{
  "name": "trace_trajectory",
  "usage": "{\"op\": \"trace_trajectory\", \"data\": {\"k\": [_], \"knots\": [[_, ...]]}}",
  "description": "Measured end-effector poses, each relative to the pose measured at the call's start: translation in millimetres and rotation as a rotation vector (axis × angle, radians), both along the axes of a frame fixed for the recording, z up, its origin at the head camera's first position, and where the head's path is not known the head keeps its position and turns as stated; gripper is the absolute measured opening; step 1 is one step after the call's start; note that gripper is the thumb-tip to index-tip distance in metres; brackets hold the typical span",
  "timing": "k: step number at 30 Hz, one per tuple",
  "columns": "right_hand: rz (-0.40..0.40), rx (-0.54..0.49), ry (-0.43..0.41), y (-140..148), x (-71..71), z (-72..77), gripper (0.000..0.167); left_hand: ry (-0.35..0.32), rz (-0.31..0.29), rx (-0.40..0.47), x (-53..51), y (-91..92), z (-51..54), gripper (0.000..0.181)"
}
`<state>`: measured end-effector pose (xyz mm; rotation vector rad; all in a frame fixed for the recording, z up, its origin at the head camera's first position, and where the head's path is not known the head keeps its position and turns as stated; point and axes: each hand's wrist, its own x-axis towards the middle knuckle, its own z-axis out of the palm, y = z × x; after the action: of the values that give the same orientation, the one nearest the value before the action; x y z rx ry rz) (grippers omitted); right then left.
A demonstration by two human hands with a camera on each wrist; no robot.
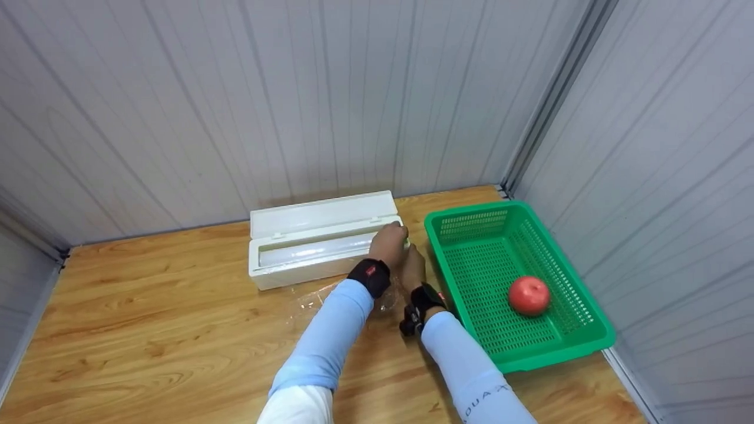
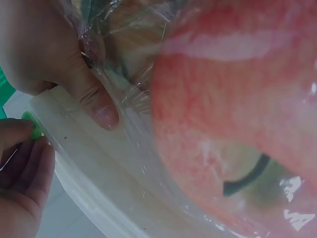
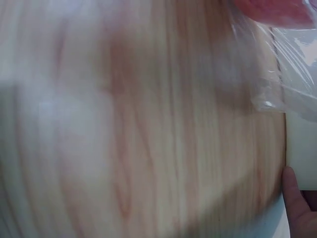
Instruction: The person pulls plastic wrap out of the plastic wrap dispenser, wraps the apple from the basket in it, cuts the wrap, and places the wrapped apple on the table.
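The white box lies with its lid up and a roll of clear film inside. At its right end, my left hand pinches a small green piece on the box edge. Just below it, my right hand grips the box end, its thumb along the front wall in the left wrist view. Clear film hangs in front of the box. A red apple shows large behind the film in the left wrist view; in the head view my left wrist mostly hides that spot.
The green basket stands close to the right of my right hand, with another red apple in it. Grey panel walls rise behind the wooden table and at its sides.
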<state>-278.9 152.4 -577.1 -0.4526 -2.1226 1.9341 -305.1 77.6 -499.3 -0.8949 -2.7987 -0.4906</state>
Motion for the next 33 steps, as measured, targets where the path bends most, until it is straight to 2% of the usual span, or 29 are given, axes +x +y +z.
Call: {"op": "trace_trajectory", "data": {"k": [1, 4, 6, 7, 11, 12, 14, 15, 17, 21, 27, 33], "knots": [[0.001, 0.058, -0.005, 0, 0.1, -1.4, 0.013, 0.0, -0.002, 0.0, 0.0, -0.9, 0.6, 0.006], [-0.007, 0.14, -0.015, 1, 1.4, -1.9, 0.013, -0.024, -0.001, 0.0, 0.0, -3.7, 2.8, 0.004], [-0.01, 0.159, -0.008, 0, 2.8, -0.1, 0.014, -0.046, 0.001, 0.006, -0.4, -5.3, 4.0, 0.004], [-0.011, 0.112, -0.005, -1, 3.8, 1.8, 0.016, -0.058, 0.001, 0.01, -0.7, -6.0, 4.5, 0.004], [0.002, 0.324, -0.042, -1, 5.8, 5.2, 0.014, -0.032, -0.012, 0.014, -3.8, -8.4, 2.4, 0.006], [0.007, 0.312, -0.054, -1, 5.4, 4.7, 0.016, -0.018, -0.02, 0.007, -4.3, -9.0, 2.2, 0.005], [0.01, 0.369, -0.071, 1, 4.2, 2.6, 0.018, 0.005, -0.036, -0.012, -5.2, -9.9, 1.5, 0.004], [0.01, 0.366, -0.069, 1, 4.0, 2.4, 0.019, 0.004, -0.044, -0.018, -5.2, -10.2, 1.9, 0.003], [0.01, 0.374, -0.054, 3, 4.2, 2.4, 0.02, 0.01, -0.06, -0.038, -5.0, -10.7, 3.3, 0.006], [0.013, 0.483, -0.014, 6, 4.9, 1.1, 0.017, 0.023, -0.065, -0.059, -5.2, -10.8, 4.2, 0.013], [0.009, 0.495, 0.006, 10, 2.9, -5.0, 0.013, 0.032, -0.068, -0.044, -6.5, -12.2, 1.4, 0.009], [0.011, 0.491, 0.027, 7, 6.3, 0.3, 0.017, 0.028, -0.049, -0.02, -7.7, -13.6, -1.6, 0.011]]}}
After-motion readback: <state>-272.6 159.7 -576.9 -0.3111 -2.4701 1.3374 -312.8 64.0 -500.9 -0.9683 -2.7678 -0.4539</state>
